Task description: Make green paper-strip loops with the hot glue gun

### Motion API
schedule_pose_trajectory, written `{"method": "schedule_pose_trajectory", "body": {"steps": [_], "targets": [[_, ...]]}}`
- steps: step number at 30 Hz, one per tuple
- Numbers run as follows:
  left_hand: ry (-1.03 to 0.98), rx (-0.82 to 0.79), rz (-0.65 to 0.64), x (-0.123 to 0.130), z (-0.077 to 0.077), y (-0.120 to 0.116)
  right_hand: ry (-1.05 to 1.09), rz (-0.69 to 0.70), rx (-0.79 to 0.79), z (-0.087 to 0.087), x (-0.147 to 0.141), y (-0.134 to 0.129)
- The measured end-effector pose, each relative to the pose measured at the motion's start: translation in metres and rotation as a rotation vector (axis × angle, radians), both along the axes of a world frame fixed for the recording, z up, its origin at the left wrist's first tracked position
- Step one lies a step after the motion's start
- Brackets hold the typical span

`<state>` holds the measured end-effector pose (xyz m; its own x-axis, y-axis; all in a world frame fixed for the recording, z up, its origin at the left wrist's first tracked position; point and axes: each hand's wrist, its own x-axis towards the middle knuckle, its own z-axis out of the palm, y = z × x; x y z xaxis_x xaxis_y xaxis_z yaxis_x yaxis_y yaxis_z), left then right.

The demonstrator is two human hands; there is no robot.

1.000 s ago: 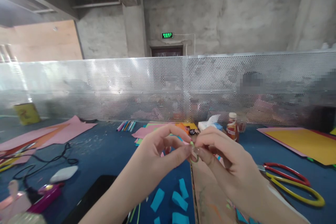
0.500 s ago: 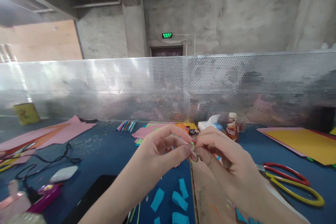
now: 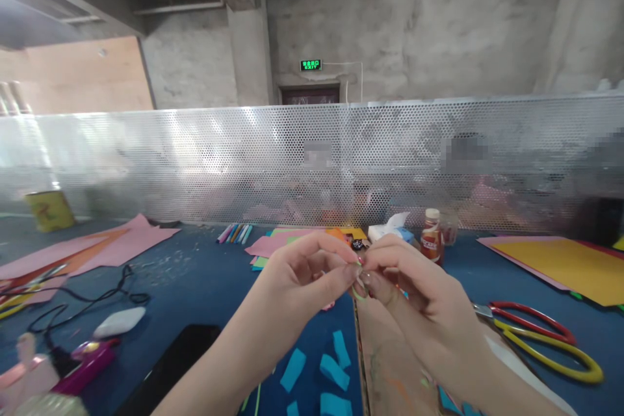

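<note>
My left hand and my right hand meet at the centre of the head view, above the edge of a brown cardboard sheet. Thumb and fingers of each are pinched on a small pale green curled strip, whose loop hangs below the fingertips. The fingers hide the rest of the strip. Several blue paper pieces lie on the blue table below my hands.
Scissors with red and yellow handles lie at right, near yellow and pink sheets. A bottle, tissue pack and markers stand or lie farther back. At left are a black phone, white mouse and cables.
My fingertips have shifted slightly around the strip, and its loop sits a little more to the left. Both hands remain together in nearly the same place.
</note>
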<state>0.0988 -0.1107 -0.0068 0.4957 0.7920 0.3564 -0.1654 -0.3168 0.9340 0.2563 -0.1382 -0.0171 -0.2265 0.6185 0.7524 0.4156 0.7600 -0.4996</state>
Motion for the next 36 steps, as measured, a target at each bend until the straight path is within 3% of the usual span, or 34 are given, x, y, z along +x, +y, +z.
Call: {"method": "schedule_pose_trajectory", "body": {"steps": [14, 23, 32, 36], "targets": [[0.014, 0.085, 0.052, 0.0, -0.003, 0.0, 0.074, -0.009, -0.049, -0.001, -0.003, -0.001], [0.075, 0.16, 0.071, -0.003, -0.003, -0.001, -0.034, -0.104, 0.204, 0.0, 0.004, 0.0], [0.015, 0.025, -0.031, -0.002, 0.0, -0.003, -0.116, -0.128, 0.453, 0.006, 0.009, 0.001], [0.0, -0.001, -0.049, -0.001, 0.001, -0.003, -0.116, -0.137, 0.488, 0.005, 0.007, 0.001]]}}
